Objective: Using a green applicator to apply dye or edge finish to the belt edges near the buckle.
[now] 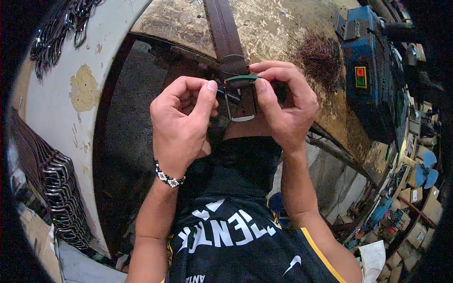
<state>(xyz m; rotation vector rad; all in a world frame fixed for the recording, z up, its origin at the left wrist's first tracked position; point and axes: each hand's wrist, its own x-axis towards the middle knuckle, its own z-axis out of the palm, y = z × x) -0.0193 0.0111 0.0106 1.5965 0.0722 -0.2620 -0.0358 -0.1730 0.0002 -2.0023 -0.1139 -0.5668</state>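
Note:
A dark brown leather belt point(226, 33) with stitching along it lies over the table edge, its buckle end toward me. The silver rectangular buckle point(243, 119) hangs below the edge, with a belt loop point(233, 59) just above it. Across the top of the buckle runs a thin green strip point(243, 78). My right hand point(288, 101) pinches the strip's right end between thumb and index finger. At its left end, my left hand point(181, 113) is closed in a pinch on what looks like the strip's thin tip; the fingertips partly hide it.
A worn wooden table point(278, 23) carries a tangle of brown thread or wire point(321, 56) and a blue machine point(373, 70) with red and green buttons. Several belts with buckles point(61, 188) hang at the left beside a white board point(106, 28). A blue fan point(426, 170) and boxes stand right.

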